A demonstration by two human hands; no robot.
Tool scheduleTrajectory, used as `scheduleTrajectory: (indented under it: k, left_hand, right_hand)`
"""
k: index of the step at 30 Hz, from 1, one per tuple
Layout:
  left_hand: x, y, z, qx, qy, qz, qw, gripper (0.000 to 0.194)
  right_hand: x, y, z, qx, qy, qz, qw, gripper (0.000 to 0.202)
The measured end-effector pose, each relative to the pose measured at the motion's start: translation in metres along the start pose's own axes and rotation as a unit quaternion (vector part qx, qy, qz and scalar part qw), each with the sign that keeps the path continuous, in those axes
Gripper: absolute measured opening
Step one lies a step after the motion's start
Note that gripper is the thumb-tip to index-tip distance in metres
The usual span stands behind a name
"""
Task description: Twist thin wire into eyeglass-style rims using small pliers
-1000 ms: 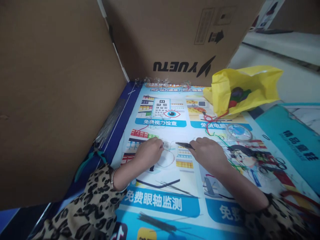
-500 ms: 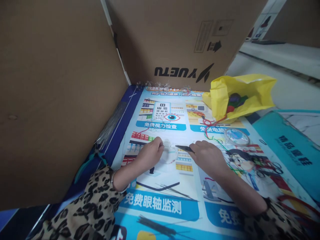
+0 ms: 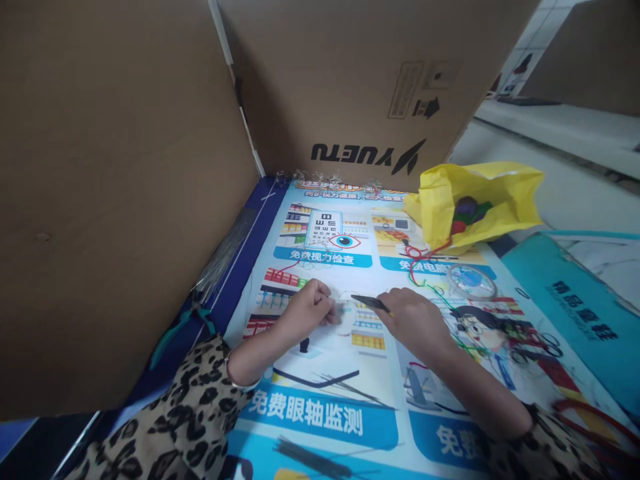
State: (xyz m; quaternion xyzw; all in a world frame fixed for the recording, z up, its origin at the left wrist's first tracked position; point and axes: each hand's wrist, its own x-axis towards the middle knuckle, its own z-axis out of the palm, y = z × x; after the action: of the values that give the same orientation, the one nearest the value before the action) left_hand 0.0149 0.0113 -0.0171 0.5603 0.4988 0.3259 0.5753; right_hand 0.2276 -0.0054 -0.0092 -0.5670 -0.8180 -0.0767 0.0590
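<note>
Near edge: loose dark wires (image 3: 345, 383) lie on the printed poster (image 3: 320, 413). Middle: left hand (image 3: 305, 310) pinches a small clear ornament (image 3: 345, 312) with a thin red thread, held just above the poster. Right hand (image 3: 415, 320) closes round a dark tool (image 3: 370, 303), tip just beside the ornament. Best done with both wrists braced on the poster. Farther right: tape roll (image 3: 470, 281), then yellow bag (image 3: 475, 200).
</note>
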Motion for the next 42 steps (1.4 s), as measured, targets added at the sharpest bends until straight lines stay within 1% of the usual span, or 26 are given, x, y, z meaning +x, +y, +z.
scheduleTrajectory:
  k: [4, 8, 11, 16, 21, 27, 31, 36, 42]
  left_hand:
    - [-0.004, 0.002, 0.003, -0.121, 0.001, -0.025, 0.992, 0.02]
    - [-0.009, 0.002, 0.006, -0.227, -0.031, -0.051, 0.972, 0.021]
    - [-0.013, 0.005, 0.009, -0.273, -0.059, -0.076, 0.957, 0.023]
    - [-0.017, 0.012, 0.01, -0.299, -0.074, -0.094, 0.947, 0.022]
    - [-0.016, 0.009, 0.008, -0.329, -0.085, -0.074, 0.938, 0.019]
    - [-0.013, 0.006, 0.009, -0.336, -0.028, -0.063, 0.939, 0.02]
    - [-0.013, 0.005, 0.01, -0.337, -0.011, -0.04, 0.941, 0.022]
    - [-0.011, 0.002, 0.01, -0.346, 0.02, -0.035, 0.937, 0.025]
    - [-0.006, -0.003, 0.008, -0.329, -0.023, -0.05, 0.943, 0.02]
  right_hand:
    - [0.0, 0.001, 0.001, 0.026, 0.0, 0.017, 1.0, 0.025]
    - [0.0, 0.003, 0.001, 0.054, 0.015, 0.028, 0.998, 0.025]
    - [-0.001, 0.004, 0.001, 0.063, 0.016, 0.034, 0.997, 0.024]
    - [0.0, 0.003, 0.0, 0.064, 0.009, 0.037, 0.997, 0.024]
    - [0.0, 0.003, 0.002, 0.053, 0.008, 0.034, 0.998, 0.025]
    - [-0.001, 0.003, 0.003, 0.049, 0.006, 0.025, 0.998, 0.024]
    - [-0.001, 0.003, 0.003, 0.042, 0.012, 0.017, 0.999, 0.025]
    - [0.0, 0.004, 0.002, 0.029, 0.007, 0.02, 0.999, 0.025]
    - [0.0, 0.003, 0.0, 0.017, -0.008, 0.008, 1.0, 0.024]
